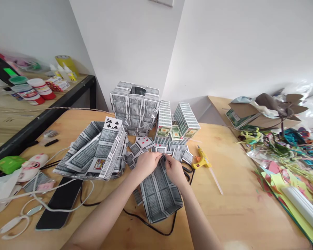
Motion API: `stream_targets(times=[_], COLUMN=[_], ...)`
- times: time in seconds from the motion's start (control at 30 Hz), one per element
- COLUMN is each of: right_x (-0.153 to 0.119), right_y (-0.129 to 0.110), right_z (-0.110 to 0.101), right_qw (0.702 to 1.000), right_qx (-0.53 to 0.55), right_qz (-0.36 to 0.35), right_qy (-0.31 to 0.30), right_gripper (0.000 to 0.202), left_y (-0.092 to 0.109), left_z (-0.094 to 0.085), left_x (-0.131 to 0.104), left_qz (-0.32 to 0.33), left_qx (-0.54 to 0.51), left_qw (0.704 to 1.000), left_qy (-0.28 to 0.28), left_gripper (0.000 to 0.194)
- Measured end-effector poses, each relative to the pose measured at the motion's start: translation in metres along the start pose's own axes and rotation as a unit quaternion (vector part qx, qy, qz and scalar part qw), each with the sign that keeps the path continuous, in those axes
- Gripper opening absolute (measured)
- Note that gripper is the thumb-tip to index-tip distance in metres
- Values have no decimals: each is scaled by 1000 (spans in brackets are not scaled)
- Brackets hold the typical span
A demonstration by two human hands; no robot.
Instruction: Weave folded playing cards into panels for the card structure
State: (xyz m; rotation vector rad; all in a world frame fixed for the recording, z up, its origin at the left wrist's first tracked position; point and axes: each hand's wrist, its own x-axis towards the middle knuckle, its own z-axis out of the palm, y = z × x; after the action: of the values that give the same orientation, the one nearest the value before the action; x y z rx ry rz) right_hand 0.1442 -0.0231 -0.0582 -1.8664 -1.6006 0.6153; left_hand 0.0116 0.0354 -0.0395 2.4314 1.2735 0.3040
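Observation:
A long shallow box made of playing cards (pixel 160 192) lies in front of me, its patterned card backs showing. My left hand (pixel 149 163) and my right hand (pixel 175 170) meet at its far end, fingers pinched close together on the card edge there. Whether a small loose piece is between the fingertips I cannot make out. Loose playing cards (pixel 143 141) are scattered just beyond my hands. Black-handled scissors (pixel 187 170) lie right of my right hand, partly hidden. A yellow hot glue gun (pixel 202 159) with a clear glue stick (pixel 216 180) rests further right.
A larger tray-like card structure (pixel 94 152) stands left, a tall card structure (pixel 135 107) behind. Stacked card boxes (pixel 186 119) stand at the back. A phone (pixel 59 203) and white cables (pixel 67 210) lie left. A cardboard box (pixel 261 114) and colourful scraps (pixel 284 187) are right.

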Motion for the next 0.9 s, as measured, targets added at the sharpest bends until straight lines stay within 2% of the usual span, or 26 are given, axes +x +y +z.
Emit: stream_targets(times=[0.2, 0.4, 0.57, 0.67, 0.8, 0.9], right_x=[-3, -2, -2, -2, -2, -3], right_y=[7, 7, 5, 5, 4, 3], right_z=[0, 6, 10, 12, 12, 11], right_qw=[998, 997, 995, 995, 994, 995], right_qx=[61, 76, 92, 95, 104, 95], right_qz=[-19, -28, -31, -38, -36, -33], right_qy=[-3, 10, 19, 17, 18, 20], right_gripper=[45, 41, 43, 49, 55, 57], left_y=[-6, -5, -4, -8, -19, -23], left_z=[-15, -7, -6, -9, -11, -11], left_x=[-4, -7, -9, -13, -23, -27], left_qz=[10, 11, 1, -7, -27, -26], left_qx=[29, 51, 20, -2, -10, -53], left_qw=[998, 998, 999, 999, 999, 998], left_qy=[-49, -33, -37, -43, -23, 6], left_gripper=[31, 34, 31, 30, 50, 41])
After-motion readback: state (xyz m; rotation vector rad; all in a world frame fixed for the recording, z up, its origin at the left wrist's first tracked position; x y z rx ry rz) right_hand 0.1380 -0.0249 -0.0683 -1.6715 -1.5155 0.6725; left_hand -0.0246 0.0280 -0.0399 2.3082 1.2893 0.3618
